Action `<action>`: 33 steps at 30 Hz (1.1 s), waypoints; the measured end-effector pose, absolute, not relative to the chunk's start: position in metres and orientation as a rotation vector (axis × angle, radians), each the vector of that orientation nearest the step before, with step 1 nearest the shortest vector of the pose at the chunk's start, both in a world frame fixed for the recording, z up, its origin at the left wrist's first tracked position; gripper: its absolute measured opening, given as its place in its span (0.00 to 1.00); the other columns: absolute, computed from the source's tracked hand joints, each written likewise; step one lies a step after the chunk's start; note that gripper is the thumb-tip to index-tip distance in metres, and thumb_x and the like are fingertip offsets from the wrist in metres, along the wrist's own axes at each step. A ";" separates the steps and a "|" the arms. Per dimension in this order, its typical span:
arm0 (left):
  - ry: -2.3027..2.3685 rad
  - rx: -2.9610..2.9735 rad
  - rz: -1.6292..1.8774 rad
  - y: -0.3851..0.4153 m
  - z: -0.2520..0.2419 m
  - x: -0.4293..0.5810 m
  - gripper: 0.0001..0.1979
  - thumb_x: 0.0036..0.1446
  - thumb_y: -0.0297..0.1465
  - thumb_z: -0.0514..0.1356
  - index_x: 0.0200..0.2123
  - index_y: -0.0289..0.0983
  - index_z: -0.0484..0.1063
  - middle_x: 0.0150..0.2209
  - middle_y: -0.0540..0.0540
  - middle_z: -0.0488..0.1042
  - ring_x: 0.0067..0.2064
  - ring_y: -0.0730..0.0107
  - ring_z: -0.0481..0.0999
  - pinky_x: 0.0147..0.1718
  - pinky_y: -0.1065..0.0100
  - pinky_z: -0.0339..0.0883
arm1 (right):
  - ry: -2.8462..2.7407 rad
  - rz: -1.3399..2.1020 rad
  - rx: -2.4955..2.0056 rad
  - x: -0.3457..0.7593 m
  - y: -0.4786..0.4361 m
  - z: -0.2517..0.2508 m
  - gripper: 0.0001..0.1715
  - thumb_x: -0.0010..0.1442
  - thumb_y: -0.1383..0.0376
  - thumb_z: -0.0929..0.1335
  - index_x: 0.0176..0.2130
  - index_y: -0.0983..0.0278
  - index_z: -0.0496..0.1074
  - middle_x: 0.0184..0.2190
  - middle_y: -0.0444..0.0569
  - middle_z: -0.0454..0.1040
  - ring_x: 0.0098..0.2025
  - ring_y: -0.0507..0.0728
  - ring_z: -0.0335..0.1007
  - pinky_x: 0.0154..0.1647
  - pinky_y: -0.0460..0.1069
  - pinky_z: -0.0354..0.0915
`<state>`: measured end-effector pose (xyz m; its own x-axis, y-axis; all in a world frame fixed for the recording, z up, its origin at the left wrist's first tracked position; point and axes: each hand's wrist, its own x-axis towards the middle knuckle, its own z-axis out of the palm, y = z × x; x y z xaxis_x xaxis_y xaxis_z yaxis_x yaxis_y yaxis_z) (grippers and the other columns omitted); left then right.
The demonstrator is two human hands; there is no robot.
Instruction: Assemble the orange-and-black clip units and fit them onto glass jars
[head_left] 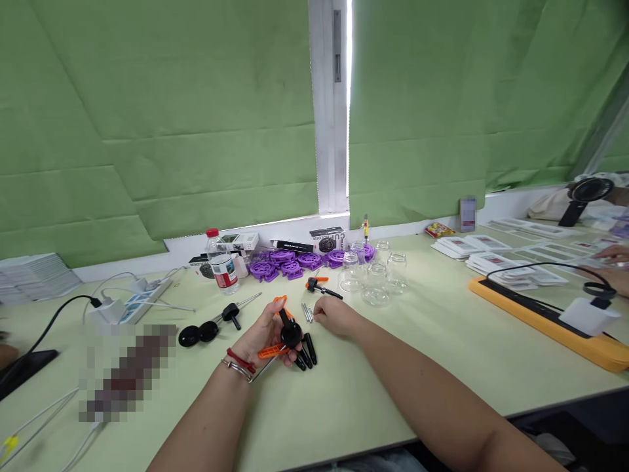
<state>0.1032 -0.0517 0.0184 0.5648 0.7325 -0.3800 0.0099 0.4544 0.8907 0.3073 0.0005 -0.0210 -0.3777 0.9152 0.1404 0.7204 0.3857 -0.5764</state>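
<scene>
My left hand [263, 334] is closed around a black-and-orange plastic part [291, 333] with a thin metal rod running back toward the wrist. Beside its fingers, several black tube-shaped pieces [308, 351] lie on the table. Fingertips together, my right hand [337, 316] rests on the table at a few small metal pins [306, 312]; whether one is between the fingers is hidden. Just behind it lies another black-and-orange part [322, 286]. To the left are a black piece with a metal rod [230, 313] and black round discs [198, 334].
Upturned glass jars [377, 288] stand behind my right hand, near purple plastic parts [289, 265] and a red-capped bottle [222, 265]. A power strip [145, 298] with cables is at left. An orange-edged case [545, 321] and paper stacks [511, 270] lie right, near another person's hand [614, 262].
</scene>
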 end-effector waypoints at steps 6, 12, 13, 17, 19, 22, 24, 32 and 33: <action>0.902 1.046 0.491 -0.055 0.019 0.110 0.39 0.45 0.62 0.45 0.27 0.29 0.72 0.24 0.39 0.74 0.20 0.66 0.72 0.18 0.67 0.66 | -2.022 0.870 -0.802 0.304 -0.026 0.007 0.06 0.58 0.65 0.64 0.33 0.65 0.69 0.30 0.46 0.69 0.30 0.50 0.63 0.31 0.45 0.60; 0.873 1.077 0.445 -0.056 0.016 0.113 0.39 0.45 0.62 0.46 0.27 0.30 0.72 0.25 0.38 0.74 0.20 0.65 0.72 0.18 0.66 0.65 | -2.198 0.639 -0.623 0.298 -0.043 0.023 0.05 0.58 0.70 0.64 0.31 0.64 0.68 0.30 0.44 0.67 0.33 0.50 0.62 0.37 0.46 0.60; 0.877 1.077 0.438 -0.056 0.015 0.113 0.39 0.45 0.62 0.46 0.27 0.30 0.72 0.25 0.38 0.74 0.20 0.65 0.72 0.18 0.66 0.65 | -2.210 0.621 -0.621 0.298 -0.044 0.024 0.05 0.58 0.71 0.64 0.31 0.64 0.68 0.30 0.45 0.67 0.33 0.50 0.62 0.37 0.46 0.60; 0.874 1.090 0.426 -0.057 0.016 0.114 0.39 0.46 0.62 0.44 0.27 0.30 0.72 0.24 0.39 0.73 0.20 0.65 0.71 0.19 0.66 0.65 | -2.261 0.591 -0.625 0.300 -0.045 0.026 0.05 0.58 0.72 0.63 0.31 0.64 0.68 0.30 0.45 0.69 0.33 0.51 0.63 0.37 0.47 0.60; 0.874 1.100 0.431 -0.057 0.016 0.115 0.38 0.47 0.61 0.44 0.28 0.31 0.71 0.24 0.39 0.73 0.20 0.66 0.71 0.19 0.66 0.65 | -2.274 0.602 -0.640 0.301 -0.045 0.026 0.05 0.58 0.71 0.64 0.32 0.64 0.68 0.30 0.45 0.70 0.33 0.51 0.64 0.37 0.47 0.60; 0.873 1.106 0.430 -0.057 0.014 0.114 0.38 0.48 0.61 0.43 0.29 0.31 0.72 0.25 0.39 0.72 0.20 0.66 0.71 0.19 0.66 0.65 | -2.256 0.649 -0.645 0.302 -0.045 0.023 0.05 0.58 0.70 0.64 0.33 0.63 0.69 0.29 0.44 0.70 0.32 0.51 0.64 0.37 0.47 0.61; 0.871 1.109 0.431 -0.056 0.013 0.114 0.38 0.48 0.61 0.43 0.30 0.30 0.71 0.25 0.39 0.72 0.21 0.65 0.71 0.19 0.66 0.65 | -2.230 0.702 -0.635 0.302 -0.045 0.021 0.06 0.58 0.70 0.64 0.33 0.63 0.70 0.30 0.45 0.70 0.32 0.51 0.64 0.36 0.47 0.62; 0.870 1.102 0.417 -0.056 0.012 0.113 0.39 0.44 0.63 0.45 0.29 0.31 0.71 0.24 0.40 0.72 0.20 0.66 0.72 0.19 0.66 0.66 | -2.164 0.880 -0.593 0.301 -0.042 0.016 0.04 0.57 0.69 0.66 0.34 0.64 0.71 0.31 0.45 0.69 0.34 0.51 0.65 0.37 0.47 0.63; 0.870 1.102 0.416 -0.056 0.013 0.114 0.39 0.44 0.63 0.45 0.28 0.31 0.71 0.24 0.40 0.72 0.20 0.66 0.72 0.19 0.66 0.66 | -2.165 0.871 -0.585 0.300 -0.042 0.016 0.04 0.57 0.69 0.66 0.33 0.64 0.72 0.31 0.45 0.69 0.34 0.51 0.65 0.38 0.47 0.62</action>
<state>0.1135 -0.0559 0.0126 0.6128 0.6819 -0.3994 0.1172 0.4214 0.8993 0.3002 -0.0419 0.0162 -0.6383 0.6241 0.4507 0.1378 0.6686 -0.7307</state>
